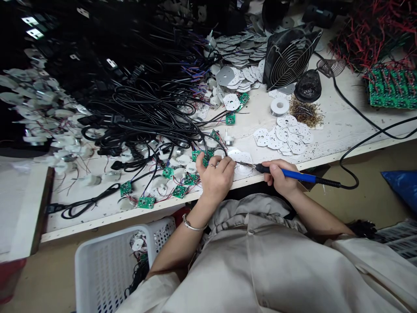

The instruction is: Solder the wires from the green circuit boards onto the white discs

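Note:
My left hand [215,180] rests at the bench's front edge, its fingers bunched beside a green circuit board [200,156] with thin wires. Whatever lies between the fingertips is hidden. My right hand [280,176] is shut around a blue-handled soldering iron [286,175]. Its thin metal tip points left, towards a white perforated disc [243,164] close to my left fingers. Several more green boards [190,179] and white motor-like parts lie to the left of my left hand.
A heap of black power cords [146,108] covers the bench's left side. Ahead stand a caged fan [289,56], a solder spool [279,106] and stacked white discs [288,139]. Red-wired green boards [392,87] sit far right. A white perforated basket [110,269] stands below the bench.

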### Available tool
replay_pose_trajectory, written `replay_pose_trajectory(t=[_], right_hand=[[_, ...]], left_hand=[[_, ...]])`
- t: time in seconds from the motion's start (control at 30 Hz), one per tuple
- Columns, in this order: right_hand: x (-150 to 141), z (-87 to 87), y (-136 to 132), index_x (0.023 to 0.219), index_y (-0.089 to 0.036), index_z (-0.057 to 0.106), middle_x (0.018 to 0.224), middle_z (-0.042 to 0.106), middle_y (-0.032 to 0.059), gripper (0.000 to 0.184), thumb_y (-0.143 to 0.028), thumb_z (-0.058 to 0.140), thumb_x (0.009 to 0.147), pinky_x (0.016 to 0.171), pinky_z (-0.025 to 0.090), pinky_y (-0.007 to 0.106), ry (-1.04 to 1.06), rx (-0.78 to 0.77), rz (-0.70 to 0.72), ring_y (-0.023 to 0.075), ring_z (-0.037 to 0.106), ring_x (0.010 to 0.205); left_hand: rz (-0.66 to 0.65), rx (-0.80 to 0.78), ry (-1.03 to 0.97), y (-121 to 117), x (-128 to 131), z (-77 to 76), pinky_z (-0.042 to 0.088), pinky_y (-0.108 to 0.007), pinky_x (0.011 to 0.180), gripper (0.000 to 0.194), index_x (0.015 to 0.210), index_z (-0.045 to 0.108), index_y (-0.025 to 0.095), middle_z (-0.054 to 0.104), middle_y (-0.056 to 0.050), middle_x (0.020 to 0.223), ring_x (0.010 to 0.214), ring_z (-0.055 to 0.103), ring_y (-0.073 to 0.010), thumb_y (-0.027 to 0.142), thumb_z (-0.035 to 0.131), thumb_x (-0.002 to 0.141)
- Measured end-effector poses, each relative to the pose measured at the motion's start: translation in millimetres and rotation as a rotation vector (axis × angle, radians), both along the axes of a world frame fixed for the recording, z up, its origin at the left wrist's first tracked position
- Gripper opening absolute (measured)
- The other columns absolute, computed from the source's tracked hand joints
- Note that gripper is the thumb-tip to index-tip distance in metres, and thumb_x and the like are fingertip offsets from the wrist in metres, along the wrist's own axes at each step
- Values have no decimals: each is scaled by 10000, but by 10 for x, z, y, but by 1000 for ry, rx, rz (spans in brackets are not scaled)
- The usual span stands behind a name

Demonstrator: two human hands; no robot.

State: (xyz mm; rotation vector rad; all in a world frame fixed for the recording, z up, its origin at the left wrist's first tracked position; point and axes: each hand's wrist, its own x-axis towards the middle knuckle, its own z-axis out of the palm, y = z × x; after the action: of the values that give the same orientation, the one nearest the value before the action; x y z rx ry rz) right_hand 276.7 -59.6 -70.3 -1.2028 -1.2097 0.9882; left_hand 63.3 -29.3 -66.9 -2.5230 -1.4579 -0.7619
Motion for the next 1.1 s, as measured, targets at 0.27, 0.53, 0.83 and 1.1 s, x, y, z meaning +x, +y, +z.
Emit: replay_pose_trajectory(t=[0.27, 0.53, 0.83, 1.1], right_hand=[[-16, 48, 1, 873, -207, 741, 466, 601, -58, 312, -469, 579, 923, 351, 403, 200, -3, 0, -34, 78, 501, 327], [-9, 14, -34, 878, -202, 734, 462, 602, -47, 357, -497, 541, 936, 354, 426, 211, -59, 33, -85, 89, 505, 334], [-126, 48, 64, 1143, -241, 645, 907, 764, 44, 227, -331, 566, 951, 832, 631, 355, -271, 285, -17, 186, 750, 856], [-81, -14, 20, 1293, -242, 591, 1031, 756, 66, 390, -166, 621, 912, 861, 599, 278, -712, 516, 149, 191, 743, 921]], left_hand=[[-9, 51, 46, 3, -5, 8, 165, -545, 1134, 149, 933, 716, 266, 770, 5, 980, 885, 612, -202, 185, 591, 919], [-8, 101, 70, 5, 16, 27, 175, -529, 1138, 131, 912, 711, 254, 770, 11, 965, 871, 611, -193, 188, 598, 919], [7, -66, -17, 2, 1, -1, 173, -594, 1153, 161, 945, 727, 277, 765, -20, 998, 912, 627, -215, 216, 580, 920], [21, -67, 164, -86, 56, 115, 300, -527, 1097, 167, 882, 701, 222, 737, -41, 930, 881, 594, -210, 237, 546, 941]])
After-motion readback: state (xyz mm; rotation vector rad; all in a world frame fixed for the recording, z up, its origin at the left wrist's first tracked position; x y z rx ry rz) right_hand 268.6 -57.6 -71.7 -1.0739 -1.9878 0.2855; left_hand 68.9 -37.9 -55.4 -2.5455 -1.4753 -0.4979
